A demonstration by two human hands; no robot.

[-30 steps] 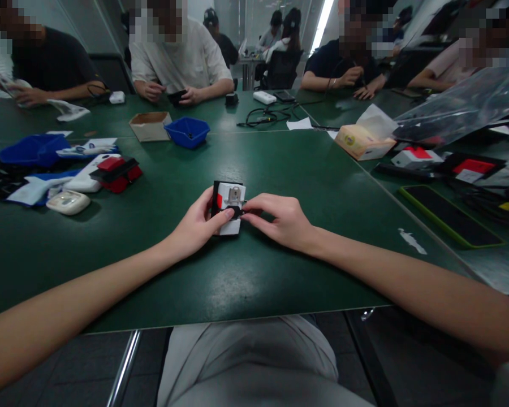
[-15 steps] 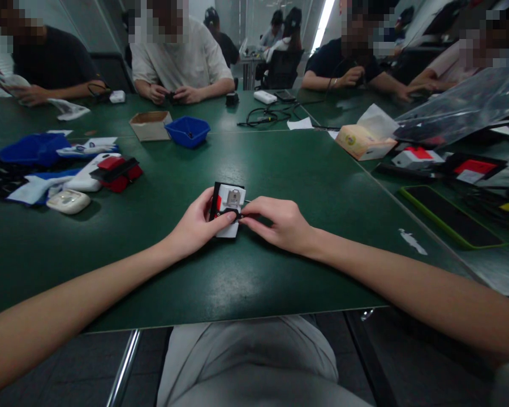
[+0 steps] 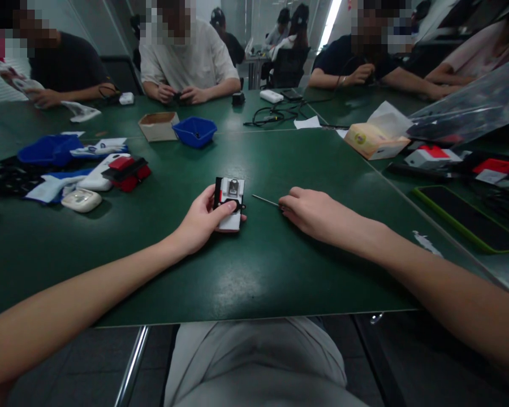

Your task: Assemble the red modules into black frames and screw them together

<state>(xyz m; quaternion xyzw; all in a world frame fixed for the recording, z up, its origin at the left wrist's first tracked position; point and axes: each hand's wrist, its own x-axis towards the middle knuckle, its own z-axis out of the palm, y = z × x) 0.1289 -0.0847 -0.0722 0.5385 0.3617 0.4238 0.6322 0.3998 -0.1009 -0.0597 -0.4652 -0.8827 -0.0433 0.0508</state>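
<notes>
Now your left hand point(image 3: 201, 219) clamps the block point(image 3: 229, 223) and black bracket point(image 3: 239, 206); your right hand point(image 3: 309, 212) pinches a metal rod point(image 3: 264, 199); loosening your left grip could shift the bracket.

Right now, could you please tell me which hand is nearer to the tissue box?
Right. The right hand is left of the tissue box and nearer the camera; the left hand, holding a small device, is farther left.
</notes>
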